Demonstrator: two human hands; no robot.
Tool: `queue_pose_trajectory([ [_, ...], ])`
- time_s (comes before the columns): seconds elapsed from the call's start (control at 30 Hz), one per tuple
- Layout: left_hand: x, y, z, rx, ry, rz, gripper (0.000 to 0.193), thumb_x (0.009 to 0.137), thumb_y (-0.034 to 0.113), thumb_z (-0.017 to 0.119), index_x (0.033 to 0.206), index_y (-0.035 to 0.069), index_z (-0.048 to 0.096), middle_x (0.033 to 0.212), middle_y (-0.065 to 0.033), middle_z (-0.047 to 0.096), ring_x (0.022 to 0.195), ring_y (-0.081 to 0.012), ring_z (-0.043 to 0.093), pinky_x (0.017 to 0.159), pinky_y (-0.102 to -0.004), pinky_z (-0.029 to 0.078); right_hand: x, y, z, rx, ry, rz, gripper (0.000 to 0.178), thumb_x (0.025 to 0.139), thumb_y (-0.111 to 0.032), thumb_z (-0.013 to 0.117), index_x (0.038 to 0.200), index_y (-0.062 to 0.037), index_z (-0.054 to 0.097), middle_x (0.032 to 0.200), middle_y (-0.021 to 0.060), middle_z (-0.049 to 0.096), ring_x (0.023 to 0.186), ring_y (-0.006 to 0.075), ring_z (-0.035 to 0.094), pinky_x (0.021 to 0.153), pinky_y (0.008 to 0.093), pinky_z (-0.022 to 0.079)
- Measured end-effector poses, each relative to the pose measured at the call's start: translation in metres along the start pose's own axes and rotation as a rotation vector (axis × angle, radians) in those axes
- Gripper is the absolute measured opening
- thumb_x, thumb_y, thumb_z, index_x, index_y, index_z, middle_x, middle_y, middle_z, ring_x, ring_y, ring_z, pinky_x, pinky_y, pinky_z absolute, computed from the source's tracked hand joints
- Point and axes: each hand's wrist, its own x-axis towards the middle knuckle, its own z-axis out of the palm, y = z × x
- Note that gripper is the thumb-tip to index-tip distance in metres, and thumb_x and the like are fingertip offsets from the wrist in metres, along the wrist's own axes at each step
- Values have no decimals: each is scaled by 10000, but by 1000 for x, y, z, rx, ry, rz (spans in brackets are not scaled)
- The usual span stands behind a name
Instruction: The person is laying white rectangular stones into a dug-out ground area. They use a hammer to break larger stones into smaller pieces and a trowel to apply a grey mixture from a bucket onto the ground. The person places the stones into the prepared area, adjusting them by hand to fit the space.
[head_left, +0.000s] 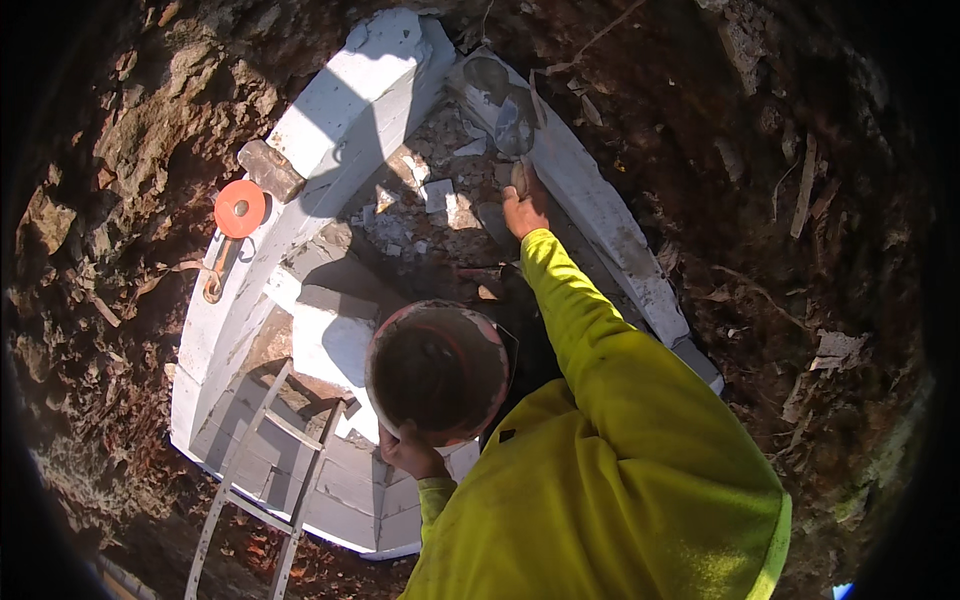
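Observation:
My left hand (413, 452) grips the near rim of a round bucket (437, 372) with grey residue on its inner wall. Reaching forward, my right hand (525, 205) is closed around the handle of a trowel (514, 125). The trowel's blade is over the top of the right-hand white block wall (590, 190), close to a patch of wet grey mortar (486, 76). Both my arms wear yellow-green sleeves.
White block walls enclose a pit with broken pieces (440, 195) at the bottom. A metal ladder (262, 470) leans at the lower left. On the left wall rest an orange round reel (240, 208) and a brown-grey block (270, 170). Rough soil (800, 300) surrounds everything.

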Motion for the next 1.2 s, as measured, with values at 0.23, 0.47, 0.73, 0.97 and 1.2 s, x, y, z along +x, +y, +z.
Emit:
queue_pose_trajectory([
  [0.23,1,-9,-15,36,-65,-5,430,770,21,494,1176,-68,603,1094,-110,638,957,-198,614,835,-325,493,-75,15,5,453,230,-242,529,827,-315,619,1205,54,598,1103,243,658,1048,307,642,914,337,485],
  [0.47,-2,-9,-18,8,1,9,412,734,17,496,1113,-62,635,1024,-100,651,892,-181,618,811,-309,500,-22,-32,12,332,260,-123,624,843,-435,565,1345,-70,504,995,250,681,1040,383,628,938,407,466],
  [0.73,-6,-15,-23,-35,8,3,390,731,22,503,1086,-53,645,1005,-83,645,883,-169,608,803,-304,489,1,-144,-41,160,182,-178,545,901,-383,432,1241,25,552,1291,312,523,1198,450,513,1016,469,409],
  [0.97,-11,-18,-19,1,21,-54,349,736,21,507,1048,-50,646,1007,-78,646,886,-168,599,807,-303,486,-8,-32,39,120,705,-127,598,915,-345,493,1422,-45,389,1115,220,636,884,386,634,787,471,499],
  [1.2,-10,-26,-33,15,38,-12,388,743,24,507,1100,-55,638,1020,-72,647,888,-163,596,804,-306,487,-19,-85,35,1104,268,30,536,917,-322,591,1403,-135,465,893,125,662,595,205,615,536,343,507],
])
